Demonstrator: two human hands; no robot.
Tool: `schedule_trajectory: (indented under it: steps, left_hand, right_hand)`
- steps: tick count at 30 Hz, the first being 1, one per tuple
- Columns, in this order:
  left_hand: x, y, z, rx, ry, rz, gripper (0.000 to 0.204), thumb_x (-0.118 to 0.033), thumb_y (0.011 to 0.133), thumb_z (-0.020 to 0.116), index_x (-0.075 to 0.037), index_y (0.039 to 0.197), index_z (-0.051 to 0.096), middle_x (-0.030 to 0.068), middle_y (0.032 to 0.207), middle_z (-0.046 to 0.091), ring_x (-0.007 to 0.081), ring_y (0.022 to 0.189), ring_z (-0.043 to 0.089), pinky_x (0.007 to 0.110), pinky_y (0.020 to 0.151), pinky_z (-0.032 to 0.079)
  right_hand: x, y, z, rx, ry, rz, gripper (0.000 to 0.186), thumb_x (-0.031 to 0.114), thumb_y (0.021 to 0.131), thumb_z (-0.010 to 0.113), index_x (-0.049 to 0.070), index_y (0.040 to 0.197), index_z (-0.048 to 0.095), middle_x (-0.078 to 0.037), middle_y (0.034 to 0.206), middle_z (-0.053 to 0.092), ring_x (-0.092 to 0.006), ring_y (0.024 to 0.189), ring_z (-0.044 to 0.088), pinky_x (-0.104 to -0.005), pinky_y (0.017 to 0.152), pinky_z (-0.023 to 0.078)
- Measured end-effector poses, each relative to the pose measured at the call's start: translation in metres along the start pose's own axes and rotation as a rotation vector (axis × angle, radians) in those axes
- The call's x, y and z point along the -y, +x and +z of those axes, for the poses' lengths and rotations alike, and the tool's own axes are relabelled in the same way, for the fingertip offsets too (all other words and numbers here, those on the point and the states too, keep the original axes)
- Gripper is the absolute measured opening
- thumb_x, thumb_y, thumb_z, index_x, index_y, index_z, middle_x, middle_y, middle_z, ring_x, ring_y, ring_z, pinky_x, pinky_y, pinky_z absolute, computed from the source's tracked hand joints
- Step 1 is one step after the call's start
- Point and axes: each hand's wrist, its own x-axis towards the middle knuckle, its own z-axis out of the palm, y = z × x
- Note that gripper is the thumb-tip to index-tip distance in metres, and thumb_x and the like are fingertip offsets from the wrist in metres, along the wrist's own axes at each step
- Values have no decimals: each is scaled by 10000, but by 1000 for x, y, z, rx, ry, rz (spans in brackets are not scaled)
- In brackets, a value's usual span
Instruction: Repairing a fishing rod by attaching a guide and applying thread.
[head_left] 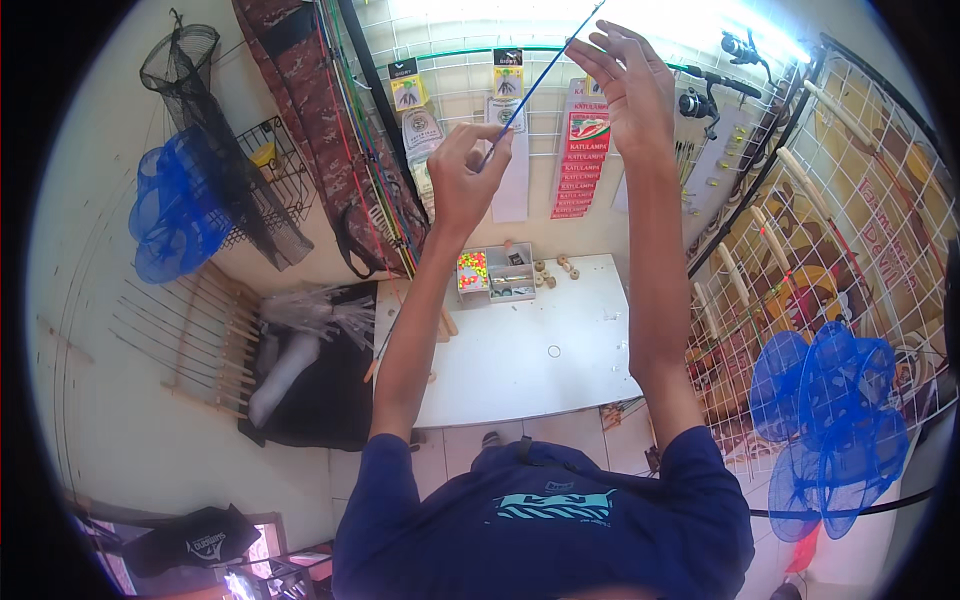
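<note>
Both my arms are raised in front of the wall rack. My left hand (pixel 470 172) is closed in a pinch around the lower part of a thin blue rod (pixel 543 80). The rod slants up to the right, and its upper end reaches the top edge of the picture. My right hand (pixel 632 90) is up beside the rod's upper part, fingers stretched out and apart. Its fingertips are close to the rod; whether they touch it I cannot tell. Behind the hands, packets (pixel 507 75) and a red strip of sachets (pixel 582 165) hang on the white grid.
Below stands a white table (pixel 500 365) with a compartment box (pixel 512 282) and small wooden rings (pixel 556 270). Fishing reels (pixel 697 105) hang upper right. Blue nets hang left (pixel 180 205) and right (pixel 828 415). A black landing net (pixel 215 120) and upright rods (pixel 375 130) line the left.
</note>
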Motion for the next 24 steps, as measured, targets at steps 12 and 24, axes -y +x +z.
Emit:
schedule_trajectory:
  steps: [12, 24]
  left_hand:
    - [0, -1, 0, 9, -46, 14, 108, -15, 740, 685, 9, 787, 590, 48, 715, 579, 50, 473, 481, 233, 401, 326]
    - [-4, -1, -1, 0, -57, 29, 106, -3, 738, 681, 13, 769, 581, 46, 713, 572, 48, 490, 481, 233, 399, 336]
  right_hand:
    - [-5, -4, 4, -15, -94, -79, 343, 134, 865, 715, -79, 1104, 592, -220, 1018, 649, -295, 912, 688, -380, 872, 579]
    - [11, 13, 2, -36, -81, -59, 295, 93, 877, 679, -77, 1095, 577, -235, 1003, 644, -339, 910, 692, -366, 842, 599]
